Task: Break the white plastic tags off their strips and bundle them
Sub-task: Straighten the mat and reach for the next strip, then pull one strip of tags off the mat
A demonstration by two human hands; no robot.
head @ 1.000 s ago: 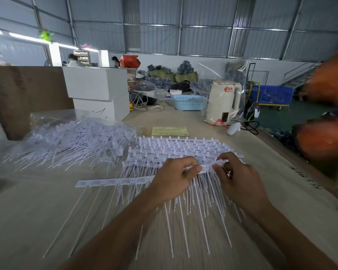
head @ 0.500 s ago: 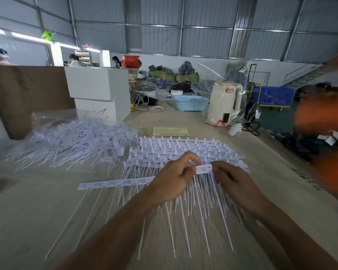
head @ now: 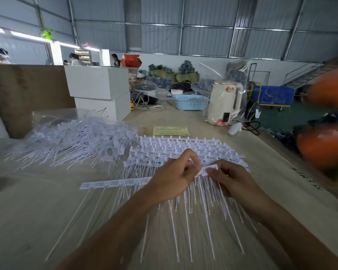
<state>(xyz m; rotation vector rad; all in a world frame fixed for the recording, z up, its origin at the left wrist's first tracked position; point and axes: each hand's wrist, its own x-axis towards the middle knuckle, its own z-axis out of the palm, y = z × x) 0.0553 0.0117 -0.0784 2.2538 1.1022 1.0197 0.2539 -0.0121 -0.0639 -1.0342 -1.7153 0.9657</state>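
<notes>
White boxes (head: 98, 88) behind tag pile (head: 74, 139)

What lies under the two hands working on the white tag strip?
Under the left hand and right hand lies a stack of white plastic tag strips, thin tails fanned toward the camera. The hands cover its near edge.

Tag strips (head: 183, 151): white plastic, matt, thin smooth tails. Loose tag pile (head: 72, 139) far left: same plastic, on clear glossy film. Table (head: 37, 211): pale wood, matt grain. Basket (head: 190, 102): blue plastic. Kettle (head: 223, 103): cream glossy plastic.
</notes>
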